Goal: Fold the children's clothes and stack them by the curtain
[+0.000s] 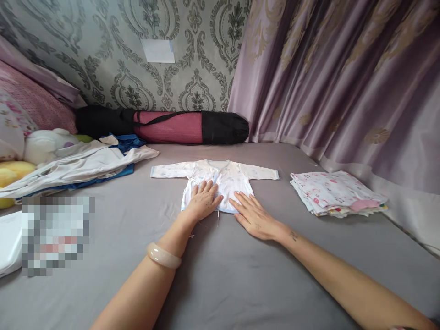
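Note:
A small white baby shirt (pixel 220 176) lies spread flat on the grey bed sheet (pixel 220 275), sleeves stretched out to both sides. My left hand (pixel 203 200) rests palm down on the shirt's lower left part, fingers stretched flat. My right hand (pixel 252 214) lies flat at the shirt's lower right hem, fingers spread and partly on the sheet. A pale bangle (pixel 163 255) sits on my left wrist.
A folded stack of patterned baby cloths (pixel 338 192) lies to the right. White and blue clothes (pixel 85 165) are heaped at the left beside soft toys (pixel 44 144). A rolled mat in a black bag (pixel 165 126) lies along the wall. Purple curtains (pixel 343 82) hang at right.

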The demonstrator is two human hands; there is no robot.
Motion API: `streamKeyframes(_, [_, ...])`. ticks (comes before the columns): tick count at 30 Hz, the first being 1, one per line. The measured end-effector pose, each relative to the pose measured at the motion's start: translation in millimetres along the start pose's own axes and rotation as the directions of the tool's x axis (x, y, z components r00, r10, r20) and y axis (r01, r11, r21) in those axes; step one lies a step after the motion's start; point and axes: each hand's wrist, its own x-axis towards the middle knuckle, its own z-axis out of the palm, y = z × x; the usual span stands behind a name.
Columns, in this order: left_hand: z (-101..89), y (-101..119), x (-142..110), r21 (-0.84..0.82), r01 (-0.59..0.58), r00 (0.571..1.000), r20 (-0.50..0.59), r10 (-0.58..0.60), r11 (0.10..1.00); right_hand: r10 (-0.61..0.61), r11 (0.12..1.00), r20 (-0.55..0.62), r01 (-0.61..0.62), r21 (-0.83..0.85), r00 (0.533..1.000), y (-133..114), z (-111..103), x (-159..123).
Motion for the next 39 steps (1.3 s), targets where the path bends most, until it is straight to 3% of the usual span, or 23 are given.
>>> streamKeyframes(3, [-1.4,-2,0,-0.062,-0.024,0.999,-0.047,0.021,0.998,-0.025,0.998,0.049,0.022,0.060,0.998,-13,-7,-14])
streamKeyframes(6, [-8.9,-5,2,-0.220,-0.035,0.987,-0.163,-0.001,0.975,-0.067,0.989,0.047,0.060,0.136,0.997,-28,-23,-15])
streamKeyframes(8, [-17.5,-9,3,-0.332,0.033,0.963,-0.243,-0.119,0.943,-0.072,0.978,0.023,0.066,0.200,0.997,-36,-34,-7])
streamKeyframes(11, [-31.9,-22,1,-0.374,0.254,0.882,-0.288,-0.372,0.892,-0.031,0.957,-0.072,0.051,0.286,0.997,-46,-41,22])
streamKeyframes(14, [-43.4,-39,-5,-0.328,0.463,0.823,-0.185,-0.537,0.823,-0.048,0.959,-0.217,0.106,0.262,0.975,-53,-34,63])
streamKeyframes(16, [-49.2,-50,-8,-0.287,0.542,0.808,-0.079,-0.583,0.790,-0.100,0.967,-0.219,0.147,0.209,0.971,-56,-24,95])
streamKeyframes(20, [-58.6,-62,-9,-0.229,0.561,0.822,0.039,-0.568,0.796,-0.035,0.992,-0.158,0.054,0.118,0.987,-59,-10,153])
streamKeyframes(24, [-60.8,-65,-8,-0.366,0.527,0.850,0.234,-0.473,0.767,0.099,0.994,-0.099,-0.093,0.063,0.990,-57,-5,195])
streamKeyframes(33, [-64.7,-69,-8,-0.471,0.555,0.830,0.369,-0.419,0.685,0.280,0.952,0.002,-0.278,0.125,0.960,-49,-2,240])
streamKeyframes(39, [-76.7,-70,-13,-0.412,0.594,0.790,0.462,-0.403,0.691,0.306,0.951,-0.142,-0.297,0.084,0.941,-53,12,239])
